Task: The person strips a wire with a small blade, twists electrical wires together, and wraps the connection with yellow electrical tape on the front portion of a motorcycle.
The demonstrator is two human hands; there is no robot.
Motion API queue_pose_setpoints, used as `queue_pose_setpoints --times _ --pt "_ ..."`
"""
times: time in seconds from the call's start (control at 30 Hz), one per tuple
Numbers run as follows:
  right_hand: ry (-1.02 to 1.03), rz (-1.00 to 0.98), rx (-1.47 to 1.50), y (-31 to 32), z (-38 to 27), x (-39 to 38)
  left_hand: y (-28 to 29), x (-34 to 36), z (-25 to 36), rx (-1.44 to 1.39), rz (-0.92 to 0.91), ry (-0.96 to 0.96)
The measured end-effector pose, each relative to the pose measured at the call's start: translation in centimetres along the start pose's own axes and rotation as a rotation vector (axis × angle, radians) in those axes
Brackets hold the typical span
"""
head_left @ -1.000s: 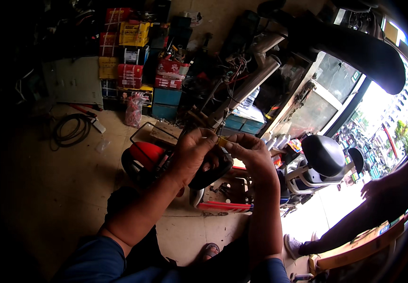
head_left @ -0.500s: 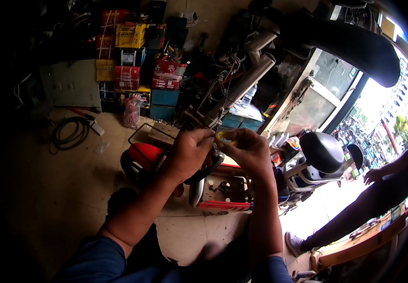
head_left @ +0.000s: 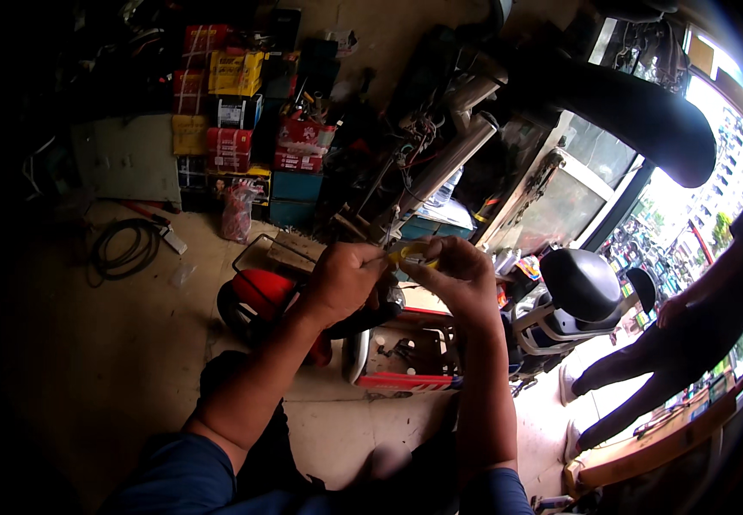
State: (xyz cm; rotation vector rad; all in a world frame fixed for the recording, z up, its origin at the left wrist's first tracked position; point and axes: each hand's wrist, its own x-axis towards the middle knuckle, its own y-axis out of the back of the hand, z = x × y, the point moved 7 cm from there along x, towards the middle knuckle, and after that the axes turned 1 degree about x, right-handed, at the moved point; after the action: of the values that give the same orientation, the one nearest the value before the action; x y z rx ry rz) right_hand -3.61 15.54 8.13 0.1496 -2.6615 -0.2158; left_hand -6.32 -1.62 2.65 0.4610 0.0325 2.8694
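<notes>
My right hand [head_left: 462,273] holds a small yellow ring that looks like a roll of tape [head_left: 413,255] between thumb and fingers. Close beside it, my left hand [head_left: 341,279] is closed in a pinch at the left edge of the yellow roll. What its fingertips grip is too small and dark to make out. Both hands are raised in front of a partly stripped electric scooter, with a red part [head_left: 267,290] left of my left forearm. Below and between my forearms lies its open tray [head_left: 406,379] with a red side and small dark parts inside.
Stacked boxes [head_left: 230,148] stand at the back left, near a coiled black cable [head_left: 124,249] on the floor. A metal tube [head_left: 453,159] slants up behind my hands. At right are a scooter seat [head_left: 579,283], a wooden bench [head_left: 646,451] and a standing person [head_left: 689,335].
The yellow roll has turned slightly in my right hand, and both hands stay close together. At right, the other person has shifted, with both legs now showing. The view has moved slightly.
</notes>
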Motion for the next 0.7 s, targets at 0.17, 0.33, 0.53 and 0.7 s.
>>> queue_pose_setpoints --times 0.17,0.33,0.53,0.7 --pt "-0.031 -0.029 0.12 0.5 0.5 0.6 -0.2 1.1 -2.1 -0.193 -0.041 0.092" --pt "-0.019 -0.123 0.181 0.0 0.2 0.8 -0.2 1.0 -1.9 -0.265 -0.047 0.122" --pt "-0.068 -0.129 0.181 0.8 1.3 0.6 -0.9 0.6 -1.0 -0.287 -0.073 0.136" --pt "-0.105 -0.106 0.169 1.4 1.3 0.1 -1.1 0.1 -0.4 -0.38 -0.14 0.073"
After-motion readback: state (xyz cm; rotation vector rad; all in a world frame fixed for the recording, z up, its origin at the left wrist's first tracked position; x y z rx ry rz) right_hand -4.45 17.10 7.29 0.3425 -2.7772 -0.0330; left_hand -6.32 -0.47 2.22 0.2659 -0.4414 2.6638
